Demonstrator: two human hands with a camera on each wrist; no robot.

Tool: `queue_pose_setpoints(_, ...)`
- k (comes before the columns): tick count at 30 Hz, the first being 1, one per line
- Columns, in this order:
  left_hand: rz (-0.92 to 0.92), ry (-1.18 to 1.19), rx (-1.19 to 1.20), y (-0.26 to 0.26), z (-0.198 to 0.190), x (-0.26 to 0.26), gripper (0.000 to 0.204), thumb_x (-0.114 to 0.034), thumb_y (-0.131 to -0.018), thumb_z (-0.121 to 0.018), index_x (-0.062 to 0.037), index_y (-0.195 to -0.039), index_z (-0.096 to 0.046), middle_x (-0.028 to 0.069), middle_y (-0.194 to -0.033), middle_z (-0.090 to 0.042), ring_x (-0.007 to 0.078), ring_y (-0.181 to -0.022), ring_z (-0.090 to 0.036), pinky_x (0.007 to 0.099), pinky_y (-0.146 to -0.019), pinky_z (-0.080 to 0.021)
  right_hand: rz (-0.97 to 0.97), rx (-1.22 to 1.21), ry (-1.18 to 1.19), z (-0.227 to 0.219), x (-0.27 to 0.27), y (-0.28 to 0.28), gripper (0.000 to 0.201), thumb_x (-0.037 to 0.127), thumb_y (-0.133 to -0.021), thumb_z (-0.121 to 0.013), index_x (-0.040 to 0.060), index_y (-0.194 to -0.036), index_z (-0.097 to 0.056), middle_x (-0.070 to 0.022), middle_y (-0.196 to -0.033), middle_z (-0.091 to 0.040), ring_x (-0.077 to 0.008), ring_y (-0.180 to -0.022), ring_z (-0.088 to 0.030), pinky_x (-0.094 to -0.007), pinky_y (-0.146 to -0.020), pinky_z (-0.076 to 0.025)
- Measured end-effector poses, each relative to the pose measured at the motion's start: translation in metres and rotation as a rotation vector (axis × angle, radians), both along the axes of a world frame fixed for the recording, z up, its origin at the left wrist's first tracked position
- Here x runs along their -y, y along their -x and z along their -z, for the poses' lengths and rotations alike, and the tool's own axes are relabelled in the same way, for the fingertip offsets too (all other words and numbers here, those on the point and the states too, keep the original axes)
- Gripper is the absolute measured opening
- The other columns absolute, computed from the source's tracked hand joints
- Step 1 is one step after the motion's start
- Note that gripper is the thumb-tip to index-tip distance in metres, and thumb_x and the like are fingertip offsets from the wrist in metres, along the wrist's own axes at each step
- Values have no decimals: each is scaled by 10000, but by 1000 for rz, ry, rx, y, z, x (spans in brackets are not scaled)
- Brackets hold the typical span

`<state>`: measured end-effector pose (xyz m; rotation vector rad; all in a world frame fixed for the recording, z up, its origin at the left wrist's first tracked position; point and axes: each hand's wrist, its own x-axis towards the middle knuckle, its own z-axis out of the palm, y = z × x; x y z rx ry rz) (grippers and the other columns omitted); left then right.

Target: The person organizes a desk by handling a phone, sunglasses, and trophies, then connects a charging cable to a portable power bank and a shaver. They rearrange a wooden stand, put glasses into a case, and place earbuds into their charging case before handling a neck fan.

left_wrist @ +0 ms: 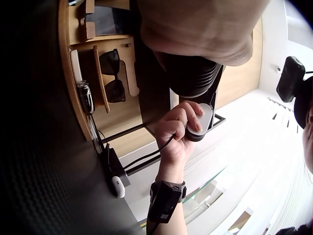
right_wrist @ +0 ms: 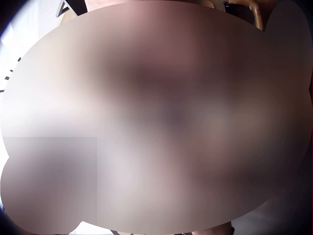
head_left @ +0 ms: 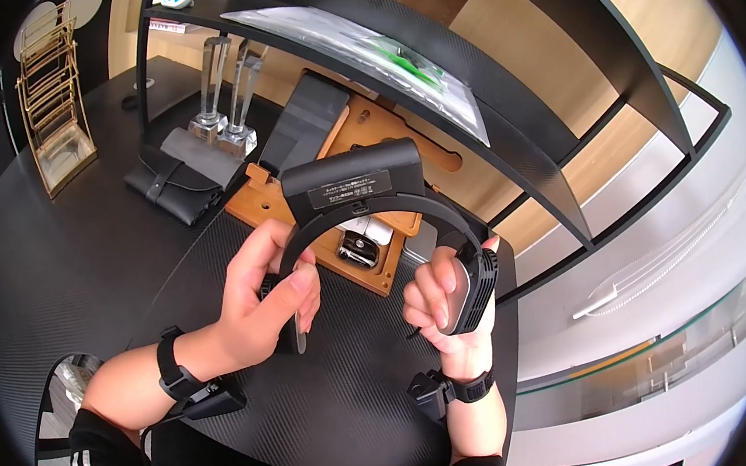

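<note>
Both hands hold up a black neck cooler (head_left: 360, 199), an arched band with a labelled block at its top, above the desk. In the head view my left hand (head_left: 264, 299) grips its left end, the thumb lying over the band. The right hand (head_left: 442, 295) curls its fingers round the other end, which has a grey plate and vent slots. In the left wrist view the right hand (left_wrist: 177, 128) shows again, pinching that grey-plated end (left_wrist: 200, 120), with a black cable (left_wrist: 146, 157) running down beside it. The right wrist view is almost wholly blurred.
A wooden organizer (head_left: 261, 205) with a watch (head_left: 358, 249) stands behind the neck cooler. Left of it lie a black pouch (head_left: 175, 189) and crystal trophies (head_left: 240, 100). A black shelf (head_left: 535, 171) overhangs the desk (head_left: 351, 398); a gold rack (head_left: 57, 103) stands far left.
</note>
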<state>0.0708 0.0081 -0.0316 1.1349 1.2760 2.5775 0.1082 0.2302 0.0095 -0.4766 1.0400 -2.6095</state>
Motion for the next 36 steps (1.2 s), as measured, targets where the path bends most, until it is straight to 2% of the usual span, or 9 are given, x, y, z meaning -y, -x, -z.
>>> queue_pose_setpoints(13,10,-1,-12,-1,-2,1,122,-132,-955,-458,-31,-996,-404,44,-638,-478,82,-501,-461,234,-484,-443,-65,26,70,3,-1,1,605,606,-947,-310,52,-759,-466,-71,-551,-425,-124,-493,-318,-248,-455,-271)
queue_pose_setpoints(21,-10,50,165,0,-10,-2,350,-289,-981,-397,-26,-1212,-383,66,-576,-430,138,-415,-449,244,-405,-420,-10,136,143,4,2,2,553,560,-968,-312,45,-830,-456,-79,-580,-419,-130,-501,-323,-254,-453,-269)
queue_pose_setpoints(23,89,9,306,5,-7,-2,345,-270,-993,-359,-56,-1262,-381,62,-576,-417,140,-403,-442,241,-394,-417,-1,126,138,7,4,3,550,553,-975,-301,39,-861,-459,-76,-595,-416,-135,-506,-324,-254,-453,-290)
queue_pose_setpoints(26,262,-67,512,13,-5,2,321,-277,-994,-360,-87,-1238,-447,52,-581,-441,139,-434,-461,266,-417,-423,155,-28,-41,10,10,4,605,585,-955,-304,33,-903,-547,-97,-690,-591,-115,-447,-516,-166,-346,-348)
queue_pose_setpoints(28,435,-137,714,21,-2,4,351,-298,-995,-352,-87,-1234,-498,39,-572,-423,145,-436,-445,276,-414,-406,220,49,-82,10,6,-1,588,583,-954,-311,35,-892,-514,-97,-662,-533,-133,-464,-465,-215,-370,-353)
queue_pose_setpoints(29,433,-138,717,24,2,4,351,-298,-995,-352,-87,-1234,-498,39,-572,-423,145,-436,-445,276,-414,-406,284,124,-122,11,5,-4,573,582,-953,-318,37,-881,-482,-97,-634,-475,-150,-482,-413,-263,-393,-358)
queue_pose_setpoints(30,491,-148,736,27,5,3,359,-301,-995,-348,-84,-1236,-502,35,-570,-422,144,-433,-439,276,-414,-402,298,88,-159,13,5,-4,594,585,-949,-317,26,-929,-517,-97,-664,-512,-153,-517,-474,-260,-413,-405)
queue_pose_setpoints(33,562,-159,742,30,10,3,377,-310,-997,-340,-76,-1242,-507,30,-567,-420,140,-428,-428,272,-414,-398,363,91,-162,15,10,-6,632,591,-948,-309,6,-986,-544,-115,-709,-535,-152,-530,-500,-239,-444,-433)
queue_pose_setpoints(36,577,-154,689,30,9,3,402,-328,-1000,-326,-66,-1253,-496,30,-562,-419,138,-425,-428,268,-415,-401,244,104,-27,13,7,-10,633,574,-953,-326,-12,-1021,-556,-132,-752,-545,-120,-538,-503,-206,-473,-437)
